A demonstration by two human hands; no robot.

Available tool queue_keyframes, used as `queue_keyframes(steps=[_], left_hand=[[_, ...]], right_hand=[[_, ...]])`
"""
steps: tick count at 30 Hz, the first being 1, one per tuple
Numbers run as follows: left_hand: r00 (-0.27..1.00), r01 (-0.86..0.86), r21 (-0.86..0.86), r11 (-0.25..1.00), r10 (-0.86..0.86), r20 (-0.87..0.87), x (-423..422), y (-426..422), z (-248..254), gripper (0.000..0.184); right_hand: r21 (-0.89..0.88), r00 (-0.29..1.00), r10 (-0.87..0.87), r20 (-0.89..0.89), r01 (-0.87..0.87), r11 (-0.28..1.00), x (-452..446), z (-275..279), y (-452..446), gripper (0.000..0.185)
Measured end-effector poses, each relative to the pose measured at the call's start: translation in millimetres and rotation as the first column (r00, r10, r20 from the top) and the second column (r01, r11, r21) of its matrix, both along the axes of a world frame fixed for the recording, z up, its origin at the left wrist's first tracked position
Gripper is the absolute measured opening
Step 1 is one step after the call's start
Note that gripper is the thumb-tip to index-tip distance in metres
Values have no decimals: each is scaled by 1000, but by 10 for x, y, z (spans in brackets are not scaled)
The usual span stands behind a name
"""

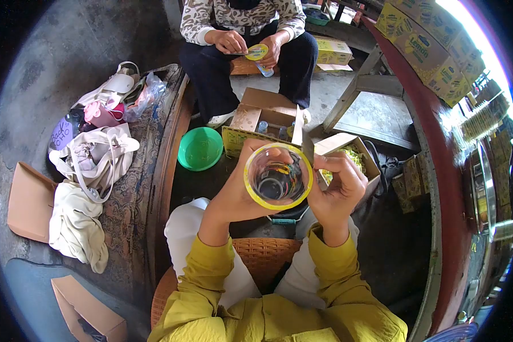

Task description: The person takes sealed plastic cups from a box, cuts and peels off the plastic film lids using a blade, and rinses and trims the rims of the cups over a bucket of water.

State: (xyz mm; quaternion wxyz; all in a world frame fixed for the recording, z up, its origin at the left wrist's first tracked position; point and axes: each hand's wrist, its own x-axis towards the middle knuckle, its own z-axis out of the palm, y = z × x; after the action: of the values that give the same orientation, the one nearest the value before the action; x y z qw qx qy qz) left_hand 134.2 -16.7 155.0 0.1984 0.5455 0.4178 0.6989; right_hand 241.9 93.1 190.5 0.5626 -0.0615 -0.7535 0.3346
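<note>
A clear plastic cup [272, 185] with a yellow rim is in my left hand [232, 191], its open mouth facing me. My left fingers wrap round its far side and show through the clear wall. Coloured print shows on the cup's wall. My right hand [340, 191] is closed beside the cup's right edge, pinching a thin flat blade [308, 147], like a knife, that points up along the rim. The blade's lower end is hidden by my fingers and the cup.
Opposite sits a person whose hands [272, 48] hold a cup with a yellow lid. Between us stand a carton [268, 108] with bottles or cups, a green basin [200, 149] and a box of yellow strips [356, 157]. Bags [97, 151] lie on the left bench; lemon cartons [422, 48] are stacked right.
</note>
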Motion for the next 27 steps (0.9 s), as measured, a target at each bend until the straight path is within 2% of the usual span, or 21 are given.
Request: queue_keyframes(steps=[7,10,13,22,25,27], left_hand=[[996,-76,3,997,76,-56,-28,-18,80,69],[997,-74,54,996,73,16,-1,0,45,68],[996,-53,14,999,52,73,9,-32,82,70],[985,-162,-7,987,161,-66,32,-12,147,67],[982,-140,-48,989,133,-133,28,-34,182,66],[991,-103,-72,992,96,-93,37,-40,176,65]], right_hand=[[52,985,-116,-125,123,991,-21,-6,-51,15],[69,980,-134,-146,146,987,-29,-17,-66,16],[106,984,-120,-128,134,985,-20,-9,-81,16],[135,987,-105,-118,121,983,-42,-22,-102,16],[122,987,-125,-102,137,983,-25,-22,-93,16],[108,985,-125,-116,137,985,-28,-22,-73,16]])
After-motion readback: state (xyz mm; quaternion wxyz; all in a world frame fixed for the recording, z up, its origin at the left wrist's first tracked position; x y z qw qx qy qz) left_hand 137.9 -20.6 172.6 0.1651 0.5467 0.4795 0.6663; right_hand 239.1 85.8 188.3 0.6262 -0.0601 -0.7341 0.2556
